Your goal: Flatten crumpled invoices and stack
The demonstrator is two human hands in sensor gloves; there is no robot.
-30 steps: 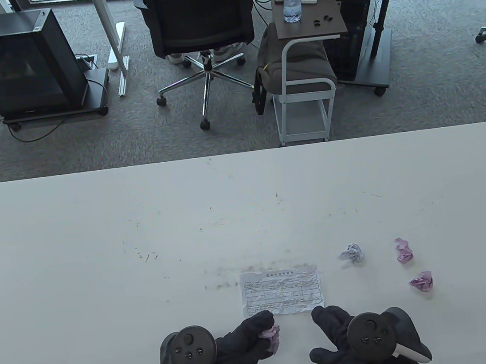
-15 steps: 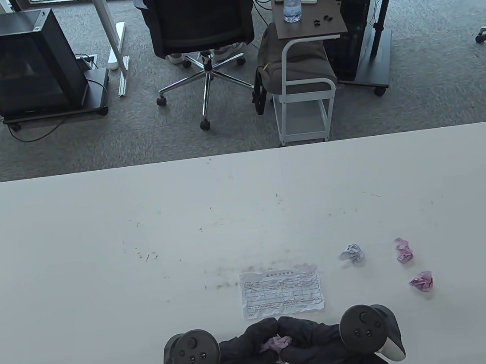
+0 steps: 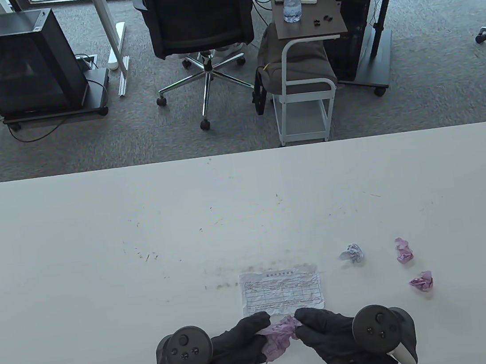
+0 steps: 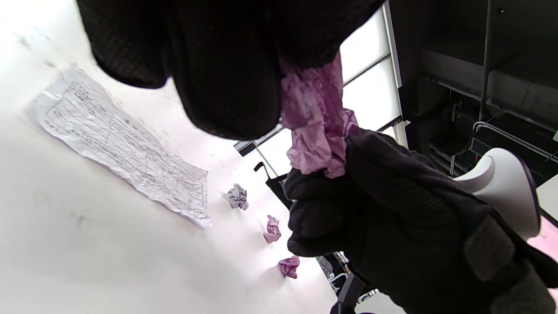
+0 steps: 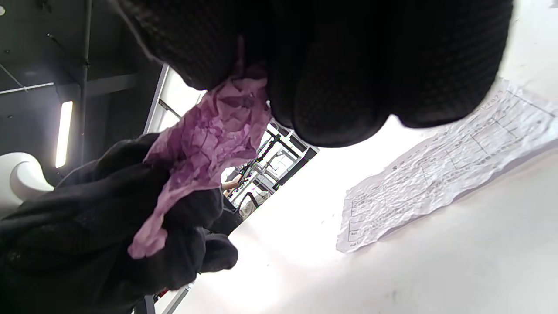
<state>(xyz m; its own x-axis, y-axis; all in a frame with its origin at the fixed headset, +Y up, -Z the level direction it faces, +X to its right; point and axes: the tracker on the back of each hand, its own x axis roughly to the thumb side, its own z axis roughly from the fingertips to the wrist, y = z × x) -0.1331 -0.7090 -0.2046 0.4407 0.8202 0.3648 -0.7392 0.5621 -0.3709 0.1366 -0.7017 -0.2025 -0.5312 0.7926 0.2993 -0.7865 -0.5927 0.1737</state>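
A crumpled pink invoice (image 3: pixel 278 337) is stretched between both hands just above the table's near edge. My left hand (image 3: pixel 242 343) pinches its left side and my right hand (image 3: pixel 323 330) pinches its right end; the paper (image 4: pixel 316 131) (image 5: pixel 205 144) is partly opened. A flattened white invoice (image 3: pixel 282 291) (image 4: pixel 117 144) (image 5: pixel 440 170) lies on the table just beyond the hands. To the right sit a white crumpled ball (image 3: pixel 352 253) and two pink crumpled balls (image 3: pixel 404 250) (image 3: pixel 421 280).
The white table (image 3: pixel 100 254) stretches wide to the left and far side, with faint scuff marks. Beyond its far edge stand an office chair (image 3: pixel 199 22) and a small cart (image 3: pixel 302 85) with a water bottle.
My right hand came in from the right and took the pink wad held by my left hand. Both hands have since drawn apart, pulling the paper partly open.
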